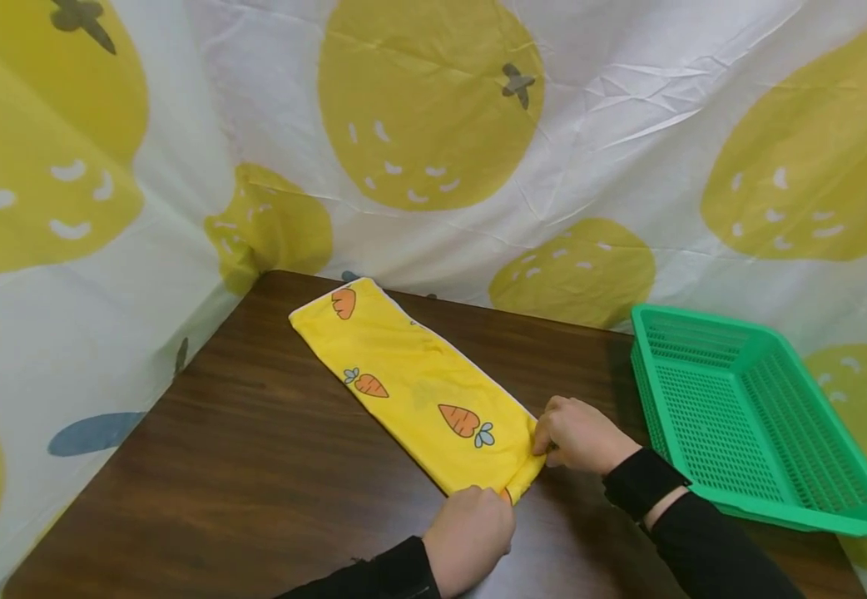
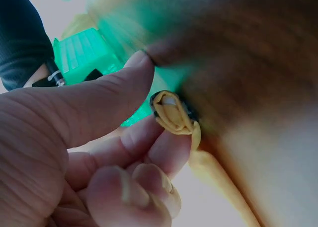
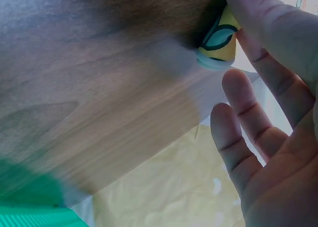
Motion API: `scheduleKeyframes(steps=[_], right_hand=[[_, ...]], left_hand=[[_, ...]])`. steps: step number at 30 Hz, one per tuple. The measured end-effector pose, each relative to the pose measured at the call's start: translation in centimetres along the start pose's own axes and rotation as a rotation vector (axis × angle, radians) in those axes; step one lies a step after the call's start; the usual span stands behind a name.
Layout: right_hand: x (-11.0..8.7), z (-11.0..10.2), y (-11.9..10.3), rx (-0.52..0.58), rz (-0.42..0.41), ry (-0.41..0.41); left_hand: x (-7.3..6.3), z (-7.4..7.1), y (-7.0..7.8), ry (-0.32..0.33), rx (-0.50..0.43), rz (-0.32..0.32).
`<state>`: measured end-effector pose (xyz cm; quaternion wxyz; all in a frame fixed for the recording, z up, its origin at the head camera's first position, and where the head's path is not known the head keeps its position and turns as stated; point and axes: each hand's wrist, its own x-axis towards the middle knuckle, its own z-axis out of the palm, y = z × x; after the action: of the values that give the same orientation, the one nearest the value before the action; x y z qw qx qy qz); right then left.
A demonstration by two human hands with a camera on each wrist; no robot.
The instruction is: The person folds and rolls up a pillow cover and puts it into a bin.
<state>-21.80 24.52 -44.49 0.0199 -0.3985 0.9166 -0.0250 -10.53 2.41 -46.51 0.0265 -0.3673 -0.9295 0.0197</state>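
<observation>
A yellow cloth [image 1: 418, 378] printed with orange carrots lies as a long folded strip, slanting across the brown table. Its near end is turned over into a small roll [image 1: 527, 477]. At the left end of that roll, my left hand [image 1: 471, 537] grips the fabric with curled fingers. In the left wrist view the coiled layers of the roll [image 2: 171, 113] show between thumb and fingers. My right hand [image 1: 579, 437] pinches the right end; in the right wrist view thumb and index finger hold the roll [image 3: 221, 43] while other fingers extend below it.
A green plastic basket [image 1: 643, 374] stands on the table at the right, close beside my right wrist. The brown table [image 1: 201, 466] meets a white curtain [image 1: 598, 150] with yellow fruit prints at the back and left.
</observation>
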Motion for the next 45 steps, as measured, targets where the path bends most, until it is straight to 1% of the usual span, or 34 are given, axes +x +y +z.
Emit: scheduleKeyframes(steps=[4,7,11,17,19,22,28,29,32,34,36,38,41,43,45], right_hand=[[0.0,0.2,0.0,-0.018,-0.019,0.030],[-0.1,0.5,0.0,-0.025,-0.020,0.044],[-0.2,0.5,-0.1,-0.029,-0.005,0.053],[-0.3,0.4,-0.1,-0.044,-0.003,0.051],[-0.4,0.3,-0.1,-0.051,-0.005,0.047],[-0.7,0.2,-0.2,-0.058,-0.011,0.040],[-1.2,0.0,-0.4,-0.075,-0.007,0.016],[-1.3,0.0,-0.5,-0.076,-0.004,0.008],[-1.5,-0.1,-0.6,-0.071,0.011,-0.021],[-1.4,-0.2,-0.7,-0.062,0.031,-0.055],[-1.3,-0.5,-0.8,-0.054,0.057,-0.099],[-0.9,-0.8,-0.9,-0.028,0.091,-0.147],[-0.2,-1.0,-1.0,0.019,0.146,-0.217],[0.3,-1.0,-0.9,0.048,0.183,-0.254],[0.6,-1.0,-0.9,0.049,0.208,-0.287]], left_hand=[[0.3,0.2,-0.1,-0.018,-0.044,-0.024],[0.3,0.3,-0.2,-0.012,-0.068,-0.046],[0.1,0.3,-0.2,0.008,-0.071,-0.055],[0.0,0.1,0.1,-0.002,-0.058,-0.064],[0.0,0.2,0.3,0.006,-0.039,-0.072],[0.0,0.1,0.5,0.007,-0.043,-0.083],[-0.3,-0.1,0.9,-0.033,-0.042,-0.051],[-0.3,-0.1,0.9,-0.039,-0.054,-0.049],[-0.3,-0.1,0.9,-0.066,-0.129,-0.064],[-0.2,0.0,0.6,-0.090,-0.198,-0.079],[0.0,0.0,0.2,-0.129,-0.273,-0.109],[0.1,0.0,-0.3,-0.165,-0.335,-0.123],[0.2,0.2,-1.0,-0.220,-0.453,-0.157],[0.3,0.4,-1.4,-0.251,-0.498,-0.167],[0.4,0.7,-1.9,-0.275,-0.514,-0.182]])
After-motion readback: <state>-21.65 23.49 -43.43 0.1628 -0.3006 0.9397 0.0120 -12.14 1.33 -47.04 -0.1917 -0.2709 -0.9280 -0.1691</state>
